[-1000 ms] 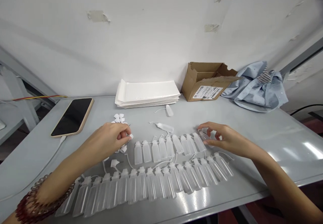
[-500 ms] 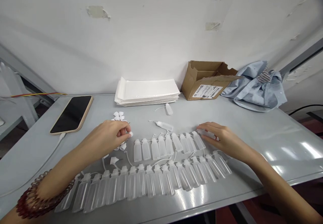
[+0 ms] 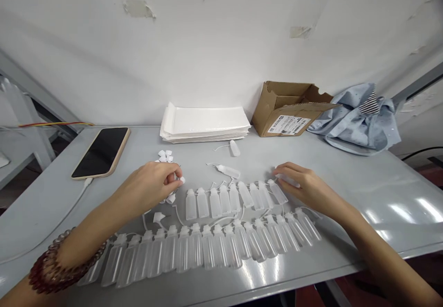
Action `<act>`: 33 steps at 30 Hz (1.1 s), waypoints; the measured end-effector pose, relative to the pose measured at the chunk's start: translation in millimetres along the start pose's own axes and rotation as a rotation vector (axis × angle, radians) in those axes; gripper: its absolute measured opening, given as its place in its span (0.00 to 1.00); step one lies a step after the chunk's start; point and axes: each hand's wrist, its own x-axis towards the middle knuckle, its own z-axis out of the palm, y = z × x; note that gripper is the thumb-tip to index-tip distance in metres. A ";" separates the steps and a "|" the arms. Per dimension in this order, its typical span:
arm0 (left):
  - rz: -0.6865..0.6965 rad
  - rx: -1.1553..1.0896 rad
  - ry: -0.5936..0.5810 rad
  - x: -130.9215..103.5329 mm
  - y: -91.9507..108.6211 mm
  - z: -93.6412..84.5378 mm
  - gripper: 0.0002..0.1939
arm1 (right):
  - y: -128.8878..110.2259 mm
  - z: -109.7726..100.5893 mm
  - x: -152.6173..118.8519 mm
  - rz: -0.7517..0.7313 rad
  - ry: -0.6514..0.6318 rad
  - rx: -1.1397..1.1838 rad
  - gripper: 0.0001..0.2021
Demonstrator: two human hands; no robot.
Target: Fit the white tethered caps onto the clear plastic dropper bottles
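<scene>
My left hand (image 3: 161,180) is closed in a pinch on a small white cap (image 3: 182,180), beside a cluster of loose white caps (image 3: 165,155). At the right end of the upper row, my right hand (image 3: 304,184) has its fingers wrapped round a small translucent squeeze bottle (image 3: 289,180), which lies tilted and is partly hidden. Between the hands stands out a short row of capped bottles (image 3: 215,204), lying side by side. Nearer to me lies a longer row of clear bottles (image 3: 183,251) with thin tubes by their necks. A loose white cap (image 3: 159,217) rests above that row.
Two further bottles, one lying across (image 3: 228,172) and one farther back (image 3: 235,148), are mid-table. Behind them are stacked white padded envelopes (image 3: 206,122), an open cardboard box (image 3: 290,113) and a light blue cloth (image 3: 363,117). A phone (image 3: 101,153) with its charging cable (image 3: 74,210) lies left.
The view has shifted slightly. My right-hand fingers have closed more firmly round the bottle and drawn a little away from the row. My left hand keeps its pinch on the cap.
</scene>
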 end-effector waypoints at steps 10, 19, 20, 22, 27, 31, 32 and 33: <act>-0.025 0.050 0.031 1.0 5.5 1.2 0.11 | -2.9 -9.4 5.8 0.062 0.281 0.148 0.08; 0.189 0.125 0.069 6.0 7.1 4.3 0.10 | -52.2 -16.4 40.7 0.096 0.409 0.703 0.07; 0.190 0.130 0.068 6.0 7.3 3.4 0.09 | -58.3 -16.2 43.6 0.086 0.390 0.720 0.06; 0.186 0.120 0.078 4.3 8.4 -1.0 0.06 | -69.1 -14.7 46.8 0.043 0.347 0.752 0.06; 0.137 -0.397 0.081 -16.8 29.0 -20.1 0.07 | -94.6 -5.6 43.0 -0.086 0.094 0.788 0.06; 0.146 -0.878 0.184 -37.2 57.9 -19.5 0.08 | -116.6 3.5 37.4 -0.199 -0.073 0.773 0.05; 0.146 -0.931 0.184 -39.9 62.9 -16.4 0.08 | -121.0 5.4 36.4 -0.211 -0.084 0.762 0.05; 0.128 -0.963 0.169 -41.5 66.4 -12.9 0.08 | -124.5 7.2 35.5 -0.215 -0.089 0.752 0.05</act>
